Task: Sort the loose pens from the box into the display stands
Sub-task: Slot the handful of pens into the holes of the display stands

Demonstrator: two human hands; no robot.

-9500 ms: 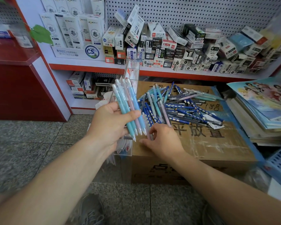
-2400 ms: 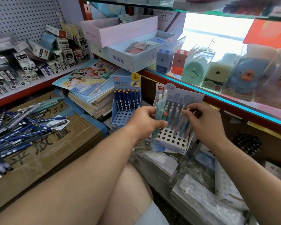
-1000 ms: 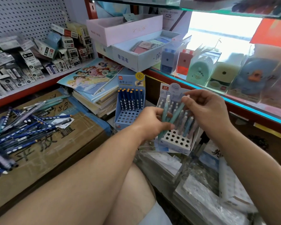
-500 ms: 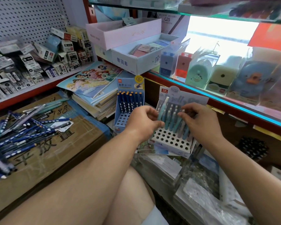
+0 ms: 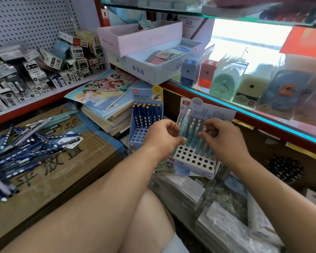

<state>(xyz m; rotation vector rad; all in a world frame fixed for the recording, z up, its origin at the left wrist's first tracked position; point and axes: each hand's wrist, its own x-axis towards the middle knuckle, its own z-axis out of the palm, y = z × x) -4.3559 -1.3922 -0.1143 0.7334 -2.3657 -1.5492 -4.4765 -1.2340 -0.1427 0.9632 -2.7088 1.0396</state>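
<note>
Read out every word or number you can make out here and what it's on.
"G25": white box at the back.
"单词本": side of the light blue box.
"平放置": cardboard box, upside down from here.
"Jelly": pastel pen stand, on its header card; the rest is hidden.
Handwritten number on the cardboard, small shelf boxes, stand logos: too small or unclear to read.

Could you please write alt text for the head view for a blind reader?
A person's left hand grips a few pastel pens while the right hand reaches among pens standing in a white display stand. More loose pens lie on a cardboard box at left.
</note>
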